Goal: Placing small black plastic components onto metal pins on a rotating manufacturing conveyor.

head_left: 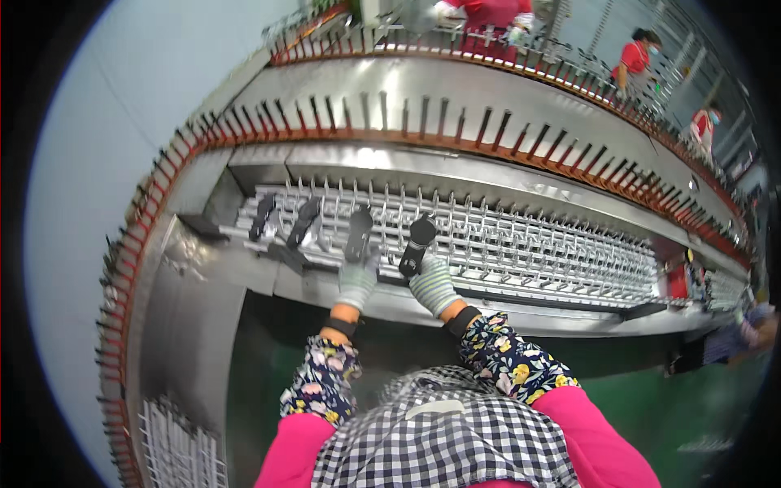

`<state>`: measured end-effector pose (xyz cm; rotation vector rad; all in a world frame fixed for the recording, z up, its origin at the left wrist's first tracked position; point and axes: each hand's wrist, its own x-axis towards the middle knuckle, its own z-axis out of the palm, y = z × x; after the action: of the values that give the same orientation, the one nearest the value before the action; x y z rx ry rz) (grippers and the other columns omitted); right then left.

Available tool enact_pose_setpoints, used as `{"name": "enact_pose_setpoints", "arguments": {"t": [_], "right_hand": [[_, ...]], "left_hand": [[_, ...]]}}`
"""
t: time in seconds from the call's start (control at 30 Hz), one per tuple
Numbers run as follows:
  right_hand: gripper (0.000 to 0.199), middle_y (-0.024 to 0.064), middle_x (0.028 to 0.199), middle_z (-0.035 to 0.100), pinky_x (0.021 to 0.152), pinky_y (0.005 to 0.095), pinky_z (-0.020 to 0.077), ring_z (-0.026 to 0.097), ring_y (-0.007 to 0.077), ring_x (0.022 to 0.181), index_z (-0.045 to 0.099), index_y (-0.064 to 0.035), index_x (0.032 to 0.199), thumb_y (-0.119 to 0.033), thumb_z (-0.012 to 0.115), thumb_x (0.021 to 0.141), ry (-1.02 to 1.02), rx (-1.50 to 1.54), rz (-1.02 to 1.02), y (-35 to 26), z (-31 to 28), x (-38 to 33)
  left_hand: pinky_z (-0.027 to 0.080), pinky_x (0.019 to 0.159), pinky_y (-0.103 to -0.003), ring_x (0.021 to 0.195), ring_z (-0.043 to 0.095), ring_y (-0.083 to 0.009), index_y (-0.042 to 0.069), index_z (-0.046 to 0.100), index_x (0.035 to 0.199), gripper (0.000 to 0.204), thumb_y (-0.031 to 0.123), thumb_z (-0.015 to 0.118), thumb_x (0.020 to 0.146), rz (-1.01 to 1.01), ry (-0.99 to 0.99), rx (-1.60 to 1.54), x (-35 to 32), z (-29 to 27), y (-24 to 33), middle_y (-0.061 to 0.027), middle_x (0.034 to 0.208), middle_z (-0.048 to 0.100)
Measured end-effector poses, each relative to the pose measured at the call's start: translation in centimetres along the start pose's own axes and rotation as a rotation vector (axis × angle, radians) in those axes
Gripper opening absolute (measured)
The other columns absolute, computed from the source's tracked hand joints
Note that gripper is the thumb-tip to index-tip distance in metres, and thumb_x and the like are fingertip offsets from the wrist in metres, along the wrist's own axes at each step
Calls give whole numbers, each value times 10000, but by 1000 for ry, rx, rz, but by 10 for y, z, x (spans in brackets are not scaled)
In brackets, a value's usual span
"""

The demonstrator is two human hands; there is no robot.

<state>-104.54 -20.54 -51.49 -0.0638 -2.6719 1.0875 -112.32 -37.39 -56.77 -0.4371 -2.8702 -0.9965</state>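
Note:
My left hand (356, 285), in a striped knit glove, is closed around the lower end of a dark grey paddle-shaped part (359, 232) with a rounded top. Beside it my right hand (434, 286), gloved alike, grips the lower end of a black paddle-shaped part (421, 233), which has small pale marks near its narrow end. Both parts tilt over the near side of a metal rod rack (529, 248). Farther left on the rack rest two similar dark parts, one at the end (262, 216) and one nearer my left hand (305, 220). Blur softens the left hand's fingers.
A reddish-brown rail with upright dark pegs (455, 140) curves behind the rack and down the left side. Bundled metal rods (183, 447) lie at lower left. Across the line stands a person in red (490, 16); other workers are farther right. A red box (677, 281) sits at the rack's right end.

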Motion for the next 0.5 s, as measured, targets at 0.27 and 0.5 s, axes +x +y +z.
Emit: {"name": "enact_pose_setpoints", "arguments": {"t": [0.27, 0.5], "right_hand": [[255, 227, 830, 589, 568, 411, 462, 578, 353, 693, 501, -31, 1053, -129, 490, 818, -55, 550, -38, 51, 17, -24], [380, 238, 905, 607, 730, 423, 478, 596, 375, 854, 508, -17, 1119, -255, 534, 824, -351, 32, -25, 30, -185, -115]], "left_hand": [[438, 811, -333, 960, 542, -234, 11, 472, 1192, 430, 166, 612, 816, -4, 24, -779, -79, 14, 110, -145, 1081, 563], [445, 770, -327, 912, 550, -207, 15, 465, 1192, 401, 291, 471, 901, 180, 51, -222, -59, 12, 117, -131, 1054, 571]]}}
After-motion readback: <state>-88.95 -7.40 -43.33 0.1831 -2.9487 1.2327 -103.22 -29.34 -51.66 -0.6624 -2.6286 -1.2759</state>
